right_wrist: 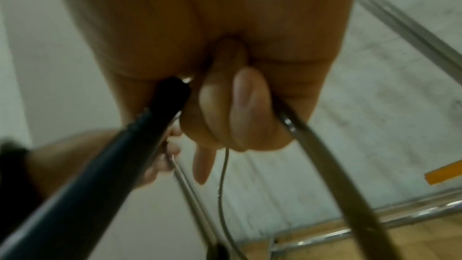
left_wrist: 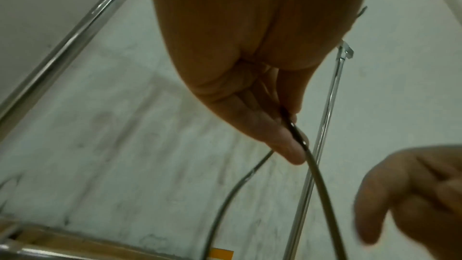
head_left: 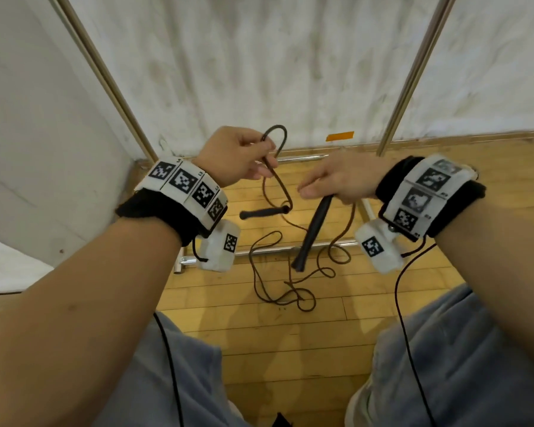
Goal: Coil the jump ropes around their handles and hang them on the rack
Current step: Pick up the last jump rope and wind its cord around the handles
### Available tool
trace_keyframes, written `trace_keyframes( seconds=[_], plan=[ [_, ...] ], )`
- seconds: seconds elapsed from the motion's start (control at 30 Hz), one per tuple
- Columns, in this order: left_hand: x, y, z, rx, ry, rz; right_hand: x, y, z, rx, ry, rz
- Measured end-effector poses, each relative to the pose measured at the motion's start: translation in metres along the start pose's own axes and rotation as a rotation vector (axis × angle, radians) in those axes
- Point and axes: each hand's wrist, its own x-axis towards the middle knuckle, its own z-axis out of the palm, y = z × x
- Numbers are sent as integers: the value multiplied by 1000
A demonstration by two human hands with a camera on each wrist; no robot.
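A dark brown jump rope (head_left: 275, 272) trails in loose loops on the wooden floor. My left hand (head_left: 244, 157) pinches a bend of the rope (left_wrist: 297, 135) between thumb and fingers, and a small loop (head_left: 278, 134) arches above it. One black handle (head_left: 261, 212) dangles below that hand on the rope. My right hand (head_left: 336, 181) grips the other black handle (head_left: 313, 232), which points down and toward me; it fills the right wrist view as a thick black handle (right_wrist: 112, 157). A rope strand (right_wrist: 325, 155) leaves the right fist.
The chrome rack's uprights (head_left: 105, 78) (head_left: 413, 75) rise left and right against a pale wall. Its base rails (head_left: 302, 157) (head_left: 259, 249) lie on the wood floor (head_left: 383, 288). An orange tape strip (head_left: 339, 136) marks the wall's foot. My knees (head_left: 444, 365) are below.
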Motion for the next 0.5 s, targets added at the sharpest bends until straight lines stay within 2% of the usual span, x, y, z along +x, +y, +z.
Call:
trace_keyframes(
  seconds=[0.07,0.13,0.27,0.33,0.43,0.5],
  plan=[
    [0,5,3,-41,4,-3,6,-6,19,15,25,-20],
    [-1,10,6,-115,34,-2,12,-9,34,41,120,-56],
    [-2,13,11,-162,62,-22,13,-5,37,113,264,-94],
    [-4,8,13,-14,-49,-62,9,-1,32,174,290,-118],
    [-10,-1,16,253,-294,-99,7,3,26,258,357,-122],
    [-14,-1,21,339,-373,-156,7,2,27,251,386,-115]
  ],
)
